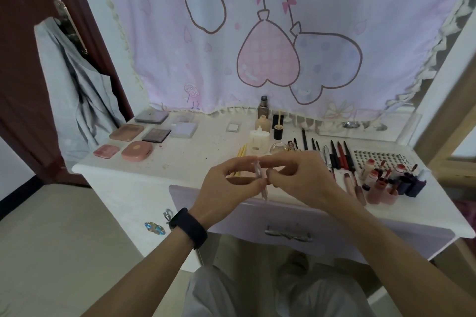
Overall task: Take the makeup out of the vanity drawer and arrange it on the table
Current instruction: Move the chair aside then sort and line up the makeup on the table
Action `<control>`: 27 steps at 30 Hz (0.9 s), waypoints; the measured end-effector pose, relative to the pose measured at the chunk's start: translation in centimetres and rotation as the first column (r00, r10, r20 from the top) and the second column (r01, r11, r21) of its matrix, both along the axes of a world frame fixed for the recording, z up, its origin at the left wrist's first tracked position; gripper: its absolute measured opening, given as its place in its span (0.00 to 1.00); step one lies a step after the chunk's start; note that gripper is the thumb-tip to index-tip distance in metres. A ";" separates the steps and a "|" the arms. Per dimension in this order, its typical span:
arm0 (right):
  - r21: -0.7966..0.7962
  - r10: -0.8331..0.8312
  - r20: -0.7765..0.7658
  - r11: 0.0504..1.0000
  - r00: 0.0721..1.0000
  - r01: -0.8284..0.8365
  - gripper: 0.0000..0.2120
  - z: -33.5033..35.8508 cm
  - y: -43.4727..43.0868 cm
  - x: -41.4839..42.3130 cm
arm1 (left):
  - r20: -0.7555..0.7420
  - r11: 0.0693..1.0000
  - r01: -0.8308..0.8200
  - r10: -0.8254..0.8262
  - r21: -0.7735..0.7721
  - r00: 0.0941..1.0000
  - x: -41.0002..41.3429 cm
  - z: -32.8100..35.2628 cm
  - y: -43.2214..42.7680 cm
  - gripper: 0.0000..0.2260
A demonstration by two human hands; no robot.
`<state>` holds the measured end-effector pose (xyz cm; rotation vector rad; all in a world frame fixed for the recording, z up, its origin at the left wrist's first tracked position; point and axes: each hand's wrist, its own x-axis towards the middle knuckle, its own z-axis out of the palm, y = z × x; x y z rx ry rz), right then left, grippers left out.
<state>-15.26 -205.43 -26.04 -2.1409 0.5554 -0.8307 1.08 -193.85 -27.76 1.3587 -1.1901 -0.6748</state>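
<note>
A slim clear tube (258,171) is pinched between the left hand (226,188) and right hand (301,177), held close together above the table's (195,152) front edge. Most makeup looks already arranged: compacts (134,134) back left, bottles (260,136) mid-back, pencils (340,154) and lip tubes (386,183) right. The lilac drawer's (231,216) inside is hidden. A cartoon curtain (257,33) hangs behind, with a dark door (25,59) to the left.
</note>
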 end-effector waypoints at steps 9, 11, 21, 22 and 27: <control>0.613 0.226 0.014 0.768 0.974 -0.187 0.20 -0.2 -0.6 0.0 | 0.544 0.995 -0.042 0.086 -0.093 0.835 0.0 0.5 0.1 0.29; 0.607 0.214 0.018 0.774 0.977 -0.181 0.19 -0.5 -0.5 0.2 | 0.614 0.997 -0.026 0.065 -0.072 0.787 0.2 0.5 0.2 0.30; 0.467 0.096 -0.072 0.883 0.993 -0.052 0.13 -0.7 0.2 0.5 | 0.509 0.995 0.030 0.025 -0.100 0.861 0.4 0.5 0.9 0.29; 0.485 0.098 -0.046 0.872 0.994 -0.064 0.13 -0.7 0.1 0.4 | 0.457 0.993 0.014 0.042 -0.118 0.888 0.3 0.5 0.9 0.28; 0.676 -0.033 0.215 0.726 0.976 -0.125 0.11 0.2 0.1 0.2 | 0.161 0.976 -0.125 0.155 -0.180 0.975 0.9 0.6 1.1 0.27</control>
